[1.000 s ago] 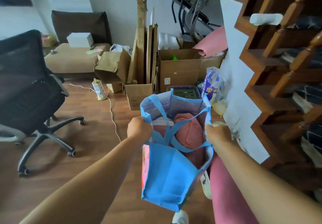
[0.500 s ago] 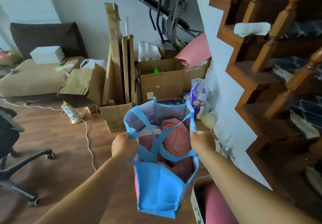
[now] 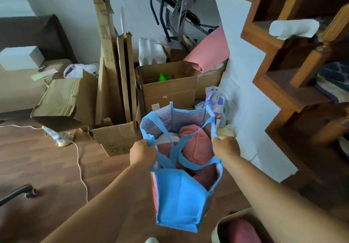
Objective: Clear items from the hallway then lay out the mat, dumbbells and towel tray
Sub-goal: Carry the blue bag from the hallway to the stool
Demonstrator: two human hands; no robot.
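Note:
I carry a blue fabric tote bag (image 3: pixel 179 197) off the floor in front of me. My left hand (image 3: pixel 143 153) grips its left rim and my right hand (image 3: pixel 225 148) grips its right rim. Inside the bag lie folded pink cloths (image 3: pixel 196 146) and something white. A rolled pink mat (image 3: pixel 209 50) leans on the cardboard boxes against the far wall. Another pink roll (image 3: pixel 241 231) sticks out of a container at the bottom right.
Open cardboard boxes (image 3: pixel 170 89) and tall flat cartons (image 3: pixel 111 57) crowd the wall ahead. A brown sofa (image 3: pixel 22 84) stands left, wooden stairs (image 3: pixel 294 84) right. A white cable (image 3: pixel 81 167) runs across the wooden floor. A chair leg (image 3: pixel 17 192) shows at the left edge.
I have walked forward and turned right with the bag held in both hands. The office chair has slid almost out of view on the left, and the boxes are closer.

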